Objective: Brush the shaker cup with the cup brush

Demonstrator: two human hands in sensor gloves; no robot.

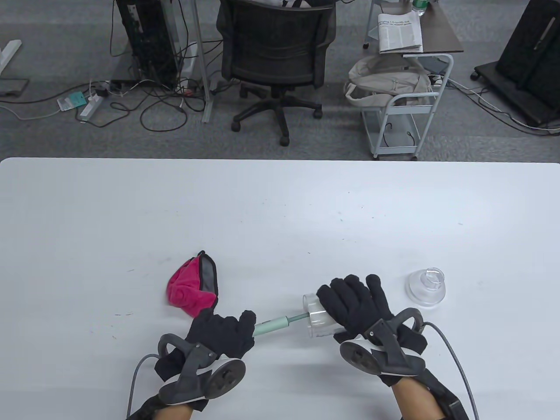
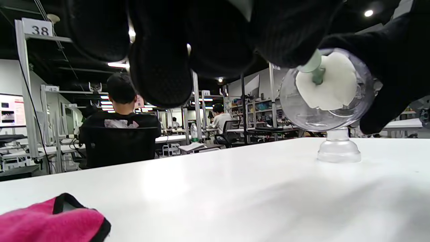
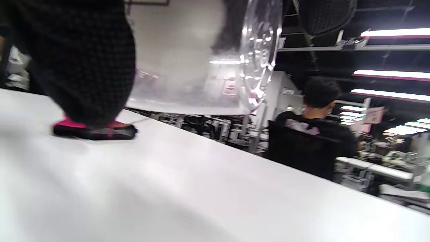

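Observation:
My right hand (image 1: 356,304) grips the clear shaker cup (image 1: 318,318), which lies on its side just above the table with its mouth facing left. My left hand (image 1: 225,332) grips the pale green handle of the cup brush (image 1: 273,325). The brush's thin shaft runs into the cup's mouth. In the left wrist view the white sponge head (image 2: 327,84) sits inside the cup (image 2: 322,114). In the right wrist view the cup's clear wall (image 3: 201,67) fills the top, beside my gloved fingers (image 3: 84,64).
The cup's clear lid (image 1: 426,286) stands on the white table (image 1: 280,210) to the right of my right hand; it also shows in the left wrist view (image 2: 338,148). A pink cloth (image 1: 192,288) with a black and grey edge lies left of centre.

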